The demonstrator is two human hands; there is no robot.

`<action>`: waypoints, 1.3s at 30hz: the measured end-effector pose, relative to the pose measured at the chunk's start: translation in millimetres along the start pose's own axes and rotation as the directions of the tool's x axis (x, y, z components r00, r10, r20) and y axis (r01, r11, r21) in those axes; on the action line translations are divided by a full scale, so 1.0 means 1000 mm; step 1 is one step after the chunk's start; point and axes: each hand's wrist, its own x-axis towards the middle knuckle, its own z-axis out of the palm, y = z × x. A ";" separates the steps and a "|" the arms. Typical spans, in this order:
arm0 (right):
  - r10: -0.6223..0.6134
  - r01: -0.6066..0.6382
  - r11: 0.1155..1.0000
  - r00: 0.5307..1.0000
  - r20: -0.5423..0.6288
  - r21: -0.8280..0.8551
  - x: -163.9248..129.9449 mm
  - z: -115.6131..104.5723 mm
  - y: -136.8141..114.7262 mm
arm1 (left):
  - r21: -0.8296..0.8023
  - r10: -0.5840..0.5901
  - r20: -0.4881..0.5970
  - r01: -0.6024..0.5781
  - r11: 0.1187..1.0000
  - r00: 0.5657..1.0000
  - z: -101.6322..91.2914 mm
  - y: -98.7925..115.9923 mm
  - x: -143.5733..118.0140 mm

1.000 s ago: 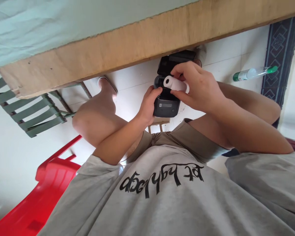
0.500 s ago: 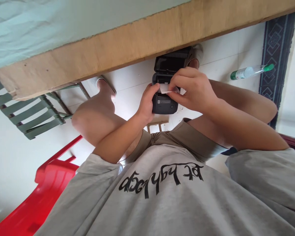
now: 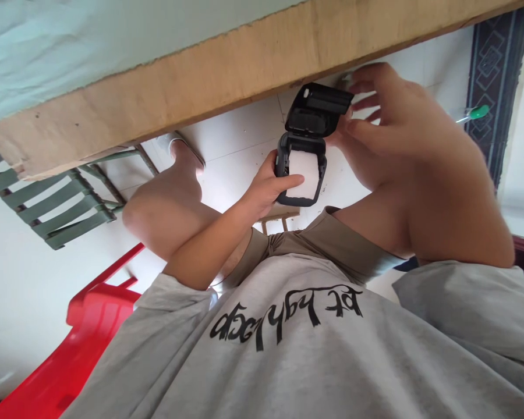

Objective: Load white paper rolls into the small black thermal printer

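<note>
The left hand (image 3: 266,189) grips the printer (image 3: 303,157) below the desk (image 3: 201,93) edge, thumb on the paper (image 3: 303,171) inside. At its 2 o'clock, the right hand's (image 3: 388,122) spread fingers touch the raised lid (image 3: 317,110).

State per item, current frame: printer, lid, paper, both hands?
Printer: held off the floor, under the table edge.
Lid: open, tilted back.
Paper roll: seated in the open bay, white strip showing.
Left hand: gripping the printer's side, thumb on the paper.
Right hand: fingers spread, at the lid's edge.
</note>
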 end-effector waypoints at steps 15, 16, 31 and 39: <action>-0.129 0.116 0.992 0.918 0.375 0.058 0.018 0.029 -0.006 | -0.081 0.093 0.021 -0.091 0.993 0.995 0.004 0.002 -0.006; -0.162 0.147 0.987 0.911 0.378 0.069 0.020 0.032 -0.003 | -0.090 0.096 0.003 -0.096 0.991 0.995 0.004 0.002 -0.007; -0.241 0.256 0.967 0.928 0.282 -0.015 0.025 0.060 -0.019 | -0.229 0.035 -0.152 -0.070 0.971 0.988 -0.002 0.009 -0.006; -0.303 0.323 0.946 0.913 0.275 -0.033 0.023 0.053 -0.023 | -0.267 -0.007 -0.209 -0.050 0.962 0.978 0.007 0.004 0.003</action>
